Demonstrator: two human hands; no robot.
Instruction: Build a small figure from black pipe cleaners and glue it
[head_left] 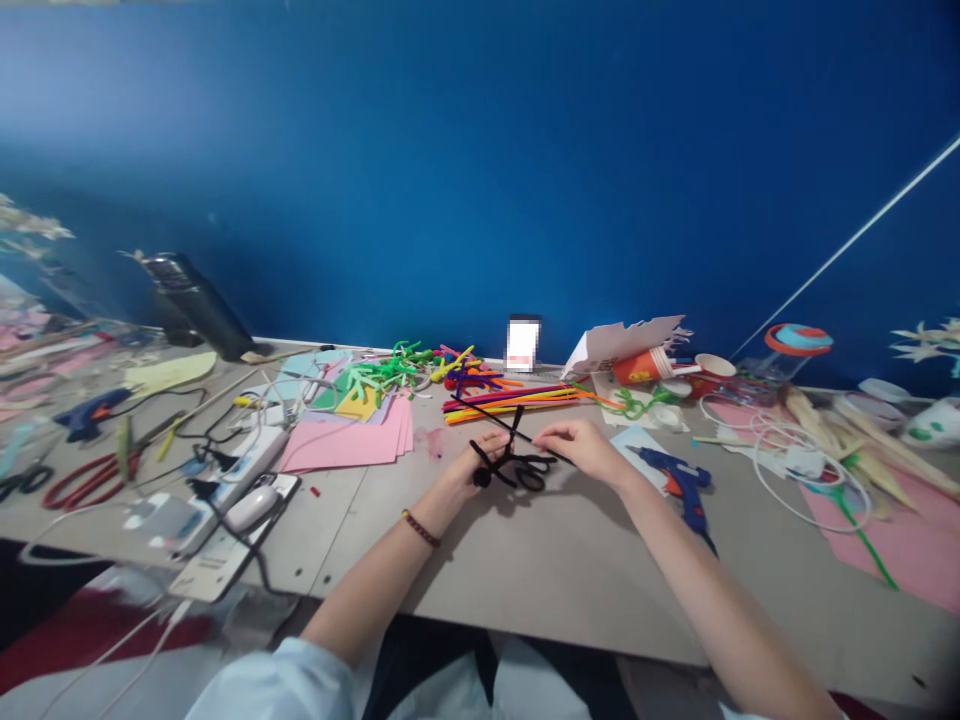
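Note:
Near the middle of the table my left hand (486,452) is closed on a bent black pipe cleaner shape (513,428) with several arms sticking out and a dark round lump near the wrist side. My right hand (577,446) pinches a long straight black pipe cleaner (487,413), which slants up to the left behind the shape. Whether the two black pieces are joined cannot be made out. Below and between the hands lie black-handled scissors (531,474), partly covered by the black shape. Bundled red, orange and yellow pipe cleaners (517,402) lie just beyond the hands.
A blue glue gun (679,480) lies right of my right forearm. Leftward are pink paper sheets (345,445), a white power strip (236,480) with cables, and red-handled pliers (90,480). A phone (523,344) leans on the blue wall; a paper cup (643,367) lies tipped.

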